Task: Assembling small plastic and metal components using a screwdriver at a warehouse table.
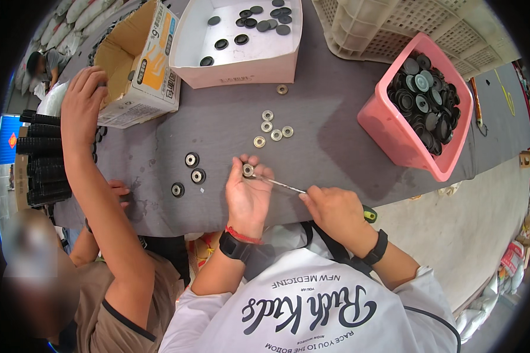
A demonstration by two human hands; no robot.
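My left hand pinches a small round metal bearing between fingertips just above the dark grey table. My right hand grips a screwdriver with a thin metal shaft and a green-and-black handle end; the tip points into the bearing. Several loose silver bearings lie on the table just beyond my left hand. Three black wheels with metal centres lie to the left of it.
A pink bin of black round parts stands at the right. A white box with several black discs is at the back, a cardboard box beside it. A co-worker's hand reaches to the cardboard box at left. White crates sit behind.
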